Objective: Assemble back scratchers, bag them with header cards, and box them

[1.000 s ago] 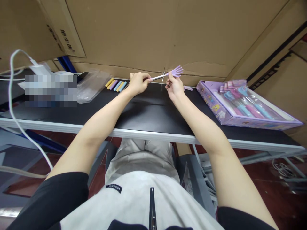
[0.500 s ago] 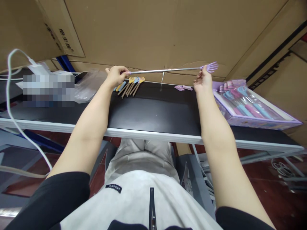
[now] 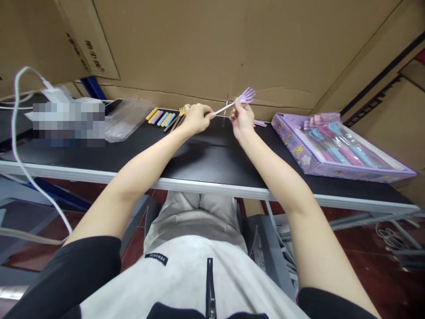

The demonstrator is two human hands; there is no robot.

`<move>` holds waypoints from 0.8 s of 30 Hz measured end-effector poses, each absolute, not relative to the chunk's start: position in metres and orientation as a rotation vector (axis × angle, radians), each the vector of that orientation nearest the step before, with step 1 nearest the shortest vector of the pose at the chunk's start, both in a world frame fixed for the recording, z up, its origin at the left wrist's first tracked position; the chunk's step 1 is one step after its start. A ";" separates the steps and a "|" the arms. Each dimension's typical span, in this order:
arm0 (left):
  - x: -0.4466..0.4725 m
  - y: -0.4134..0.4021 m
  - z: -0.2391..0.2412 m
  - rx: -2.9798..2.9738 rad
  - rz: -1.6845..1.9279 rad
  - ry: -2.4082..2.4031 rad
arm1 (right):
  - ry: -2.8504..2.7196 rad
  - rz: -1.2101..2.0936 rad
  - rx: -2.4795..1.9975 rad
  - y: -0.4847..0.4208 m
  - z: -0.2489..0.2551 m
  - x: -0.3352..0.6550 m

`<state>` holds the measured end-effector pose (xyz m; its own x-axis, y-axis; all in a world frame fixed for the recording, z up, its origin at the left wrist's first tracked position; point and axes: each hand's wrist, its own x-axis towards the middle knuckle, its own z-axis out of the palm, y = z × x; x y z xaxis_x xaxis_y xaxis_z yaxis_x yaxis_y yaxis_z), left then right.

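Between my hands is a telescopic back scratcher (image 3: 224, 108) with a silver rod and a purple claw-shaped head. My left hand (image 3: 198, 118) is closed round its handle end, which the fingers mostly hide. Just below the purple head, my right hand (image 3: 242, 116) pinches the rod. The rod's visible part is short and tilts up to the right. Behind my left hand lie several brown rods with yellow claw heads (image 3: 182, 111), partly covered by it. Beside them is a row of yellow, purple and blue handles (image 3: 161, 118).
On the right, a purple display box (image 3: 307, 164) holds wrapped pink and blue back scratchers. Pink slips (image 3: 260, 123) lie by the cardboard wall (image 3: 186, 48). Clear plastic bags (image 3: 124, 122) and a white cable (image 3: 15, 128) are on the left of the black table (image 3: 212, 161).
Both hands have come together, the left moving right and the right moving left. The back scratcher's long extended rod has become much shorter, and the row of handles is uncovered.
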<state>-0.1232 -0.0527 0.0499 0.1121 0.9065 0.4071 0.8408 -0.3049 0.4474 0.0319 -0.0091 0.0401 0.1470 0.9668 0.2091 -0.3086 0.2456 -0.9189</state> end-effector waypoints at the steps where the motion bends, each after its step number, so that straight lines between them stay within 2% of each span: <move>1: -0.119 -0.056 0.049 2.256 0.946 1.785 | -0.985 1.107 -0.862 -0.014 0.040 0.029; 8: -0.119 -0.066 0.049 2.168 0.943 1.676 | -1.035 1.100 -0.962 -0.019 0.042 0.037; 11: -0.116 -0.069 0.048 2.060 0.926 1.531 | -1.205 0.999 -1.097 -0.014 0.035 0.038; 14: -0.113 -0.070 0.045 1.897 0.934 1.473 | -1.573 0.710 -1.323 -0.015 0.029 0.039; 19: -0.118 -0.062 0.043 1.628 0.961 1.585 | -2.220 -0.058 -1.503 -0.040 0.035 0.035; 24: -0.128 -0.050 0.039 1.430 0.943 1.609 | -2.548 -0.189 -1.392 -0.062 0.037 0.023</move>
<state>-0.1282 -0.0501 0.0394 -0.0725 0.9948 -0.0712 0.4236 0.0954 0.9008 0.0226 -0.0621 0.0372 -0.5213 0.8119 0.2627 0.8418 0.5398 0.0019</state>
